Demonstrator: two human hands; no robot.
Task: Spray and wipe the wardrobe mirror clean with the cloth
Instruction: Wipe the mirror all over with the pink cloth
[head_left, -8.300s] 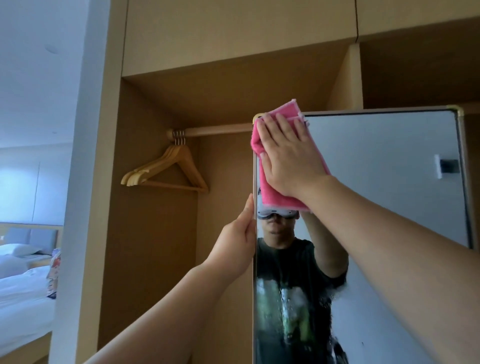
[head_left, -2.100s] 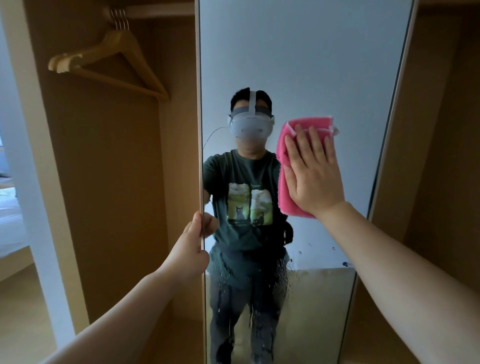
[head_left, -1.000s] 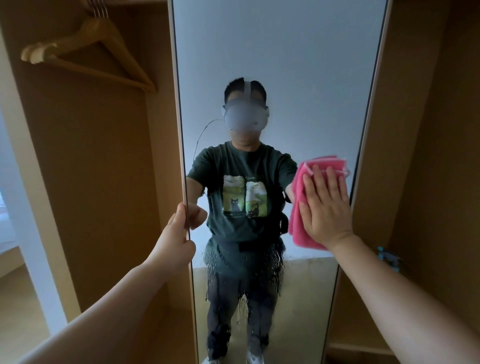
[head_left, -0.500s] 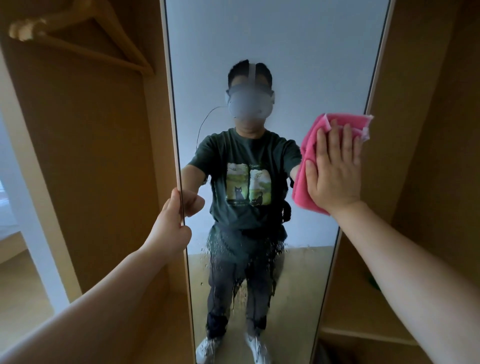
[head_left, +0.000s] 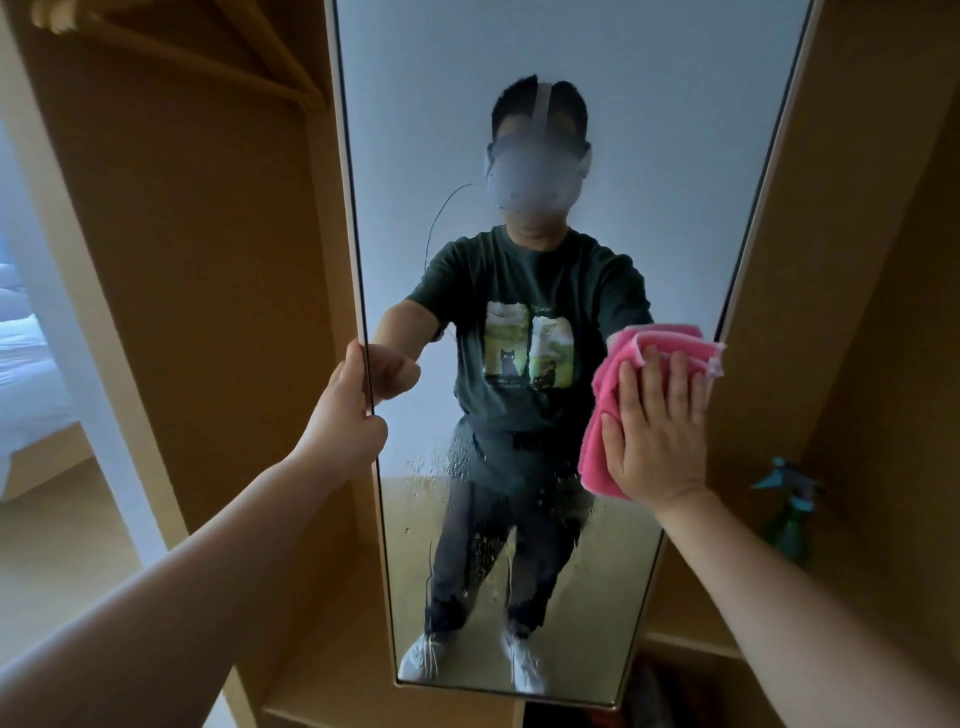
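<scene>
While I watched through the head view, the right hand (head_left: 657, 431) lay flat with straight fingers, pressing the folded pink cloth (head_left: 665, 340) against the mirror (head_left: 597, 156) at mid-height by its right edge. The left hand (head_left: 345, 415) gripped the mirror's left edge, fingers curled round it. Droplets (head_left: 467, 462) clung to the glass lower down, and a teal spray bottle (head_left: 787, 514) stood on the wardrobe shelf to the right

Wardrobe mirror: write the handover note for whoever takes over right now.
Left hand grips the mirror's left edge.
Right hand presses the pink cloth flat on the glass near the right edge.
Teal spray bottle stands to the mirror's right.
Done: upper glass looks free of drops.
Left: droplets and runs cover the lower part; wipe them off.
</scene>
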